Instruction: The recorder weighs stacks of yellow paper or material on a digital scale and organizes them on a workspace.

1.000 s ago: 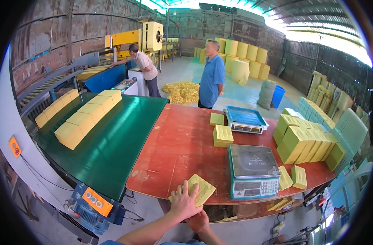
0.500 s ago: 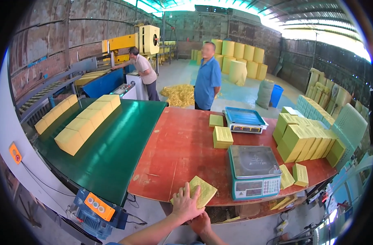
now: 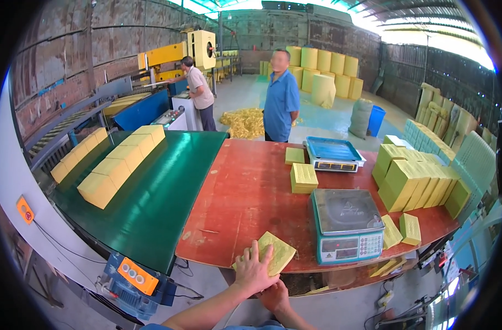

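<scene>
Straightening, a co-worker [image 3: 200, 91] had shifted beyond the green belt [image 3: 176, 181]. The left hand [image 3: 252, 275] spread its fingers [image 3: 254, 251] over a yellow block [image 3: 283, 254] near the front edge of the worktop [image 3: 251, 192]; the right hand's [image 3: 276, 298] fingers couldn't be told. Stacked blocks [image 3: 399, 184] stood rightward; belt rows [image 3: 120, 164] lay unstacked.

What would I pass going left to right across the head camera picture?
Orange box with a red button → orange box with three buttons → yellow block under the left hand → near teal scale → pale green panel with holes.
</scene>
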### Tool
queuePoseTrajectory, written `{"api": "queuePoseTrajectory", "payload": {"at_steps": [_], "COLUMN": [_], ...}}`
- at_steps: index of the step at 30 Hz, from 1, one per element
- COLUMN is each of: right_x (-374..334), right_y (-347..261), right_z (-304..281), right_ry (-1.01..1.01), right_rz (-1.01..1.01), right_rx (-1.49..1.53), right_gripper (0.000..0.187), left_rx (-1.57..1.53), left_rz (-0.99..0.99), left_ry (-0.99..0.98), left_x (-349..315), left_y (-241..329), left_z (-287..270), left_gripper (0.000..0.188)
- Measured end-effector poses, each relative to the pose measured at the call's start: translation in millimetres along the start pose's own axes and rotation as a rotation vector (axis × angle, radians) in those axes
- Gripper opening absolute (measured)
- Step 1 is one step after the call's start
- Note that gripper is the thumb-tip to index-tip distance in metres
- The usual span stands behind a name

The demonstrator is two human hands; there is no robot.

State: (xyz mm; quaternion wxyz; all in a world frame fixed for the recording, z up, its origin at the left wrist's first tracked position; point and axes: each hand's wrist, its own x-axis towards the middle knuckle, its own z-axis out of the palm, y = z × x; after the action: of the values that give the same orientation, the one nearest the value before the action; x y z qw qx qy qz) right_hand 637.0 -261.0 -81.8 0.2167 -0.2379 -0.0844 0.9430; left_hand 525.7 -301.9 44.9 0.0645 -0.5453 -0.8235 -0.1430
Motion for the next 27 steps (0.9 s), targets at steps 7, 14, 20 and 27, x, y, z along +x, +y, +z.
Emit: {"api": "queuePoseTrajectory", "payload": {"at_steps": [7,14,20,27], "right_x": [1,-4,-12,-54], "right_y": [-4,-6,9,0], "right_z": [0,13,9,70], "right_ry": [0.021,0.014,-0.159,-0.338], "right_rz": [0.001,-0.023,-0.028,-0.155], "right_rx": [-0.009,-0.021,-0.178,-0.780], "right_gripper": [0.043,0.042,0.042,0.046], "left_rx": [0.005,0.004,-0.097,-1.253], "left_rz": [0.010,-0.017,-0.183,-0.316], "left_ry": [0.039,0.022,0.031,0.392], "left_x": [1,-2,-30,-83], "left_y": [2,3,-19,-46], "left_z": [1,4,-17,-58], "left_gripper": [0.090,0.097,0.098,0.076]}}
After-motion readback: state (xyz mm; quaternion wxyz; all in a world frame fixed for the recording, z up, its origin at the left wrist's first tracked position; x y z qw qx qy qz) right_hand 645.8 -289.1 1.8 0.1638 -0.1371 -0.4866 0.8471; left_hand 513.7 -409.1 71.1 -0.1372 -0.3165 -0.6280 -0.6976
